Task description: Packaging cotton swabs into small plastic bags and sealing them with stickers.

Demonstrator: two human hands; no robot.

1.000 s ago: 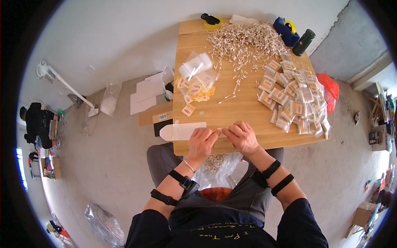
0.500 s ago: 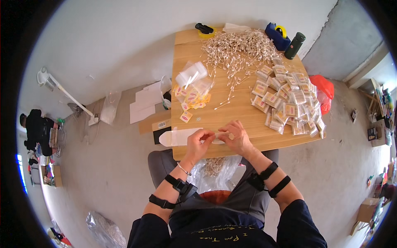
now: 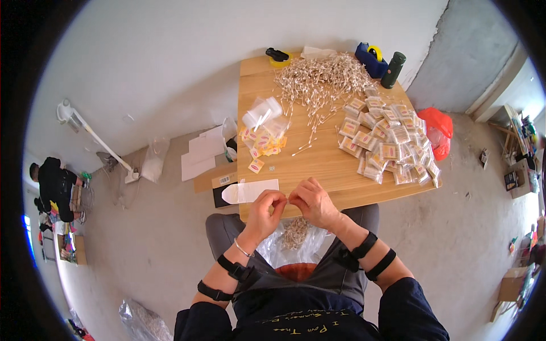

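My left hand (image 3: 265, 213) and my right hand (image 3: 316, 206) meet fingertip to fingertip over the table's near edge. Both are closed in a pinch; whatever lies between the fingers is too small or hidden to make out. Just beyond my left hand lies a long white card strip (image 3: 256, 190) with a pointed left end, sticking out past the table's left edge. Farther up are a tiny clear slip (image 3: 272, 168), yellow-and-white printed labels (image 3: 263, 142) and clear plastic bags (image 3: 265, 109). A few loose cotton swabs (image 3: 302, 149) lie mid-table.
A big heap of cotton swabs (image 3: 324, 79) covers the far table; packed swab bags (image 3: 392, 142) pile at right. Behind stand a blue tape dispenser (image 3: 372, 63) and a dark bottle (image 3: 393, 70). A plastic bag of swabs (image 3: 296, 233) sits between my legs. A person (image 3: 56, 187) is far left.
My hands have come slightly down and left, clear of the white strip, whose right end now shows. The fingertips have drawn closer together. The whole view has shifted slightly.
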